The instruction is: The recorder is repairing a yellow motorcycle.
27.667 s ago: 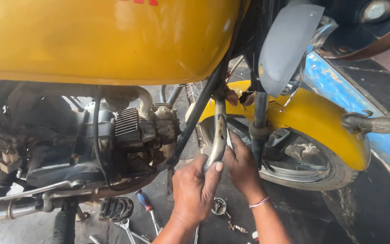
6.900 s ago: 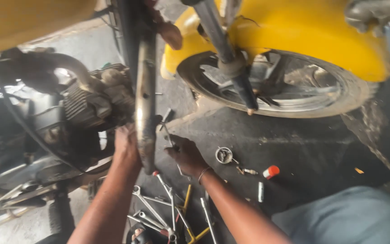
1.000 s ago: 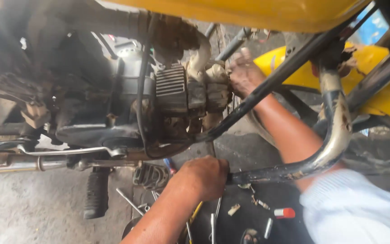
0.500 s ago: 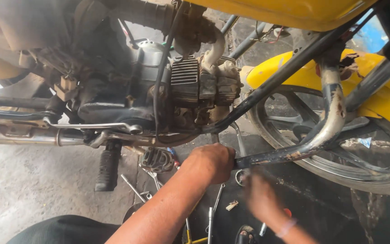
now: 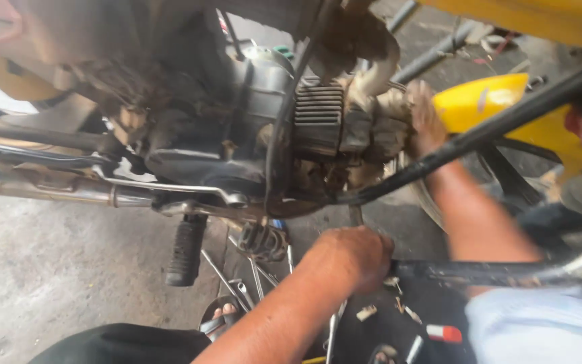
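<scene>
The floor [image 5: 48, 269] is grey, rough concrete with dirty marks, and it looks like a repair shop. A motorbike stands on it, with its dusty engine [image 5: 318, 128] in the middle of the view and a yellow mudguard [image 5: 486, 101] over the front wheel on the right. A black foot peg [image 5: 184, 251] hangs down under the engine, and a shiny pipe [image 5: 42, 192] runs along the left side. There are no boxes or trays to see. Loose spanners [image 5: 237, 283] and small bits lie right on the floor under the bike, and a screwdriver with a red tip [image 5: 443, 333] lies near the bottom right. The left hand [image 5: 355, 256] is closed in a fist around the end of a dark bent exhaust pipe [image 5: 493, 271], which sticks out to the right, low down, just under the engine. The right hand [image 5: 426, 118] is up at the front of the engine, touching the dusty metal there, but it is blurry and you cannot tell if it grips anything. Half a second ago that right hand was down low near the tools on the floor, and now it has gone up to the engine. The left hand has stayed on the pipe. A bare toe in a sandal [image 5: 223, 313] peeks out at the bottom.
</scene>
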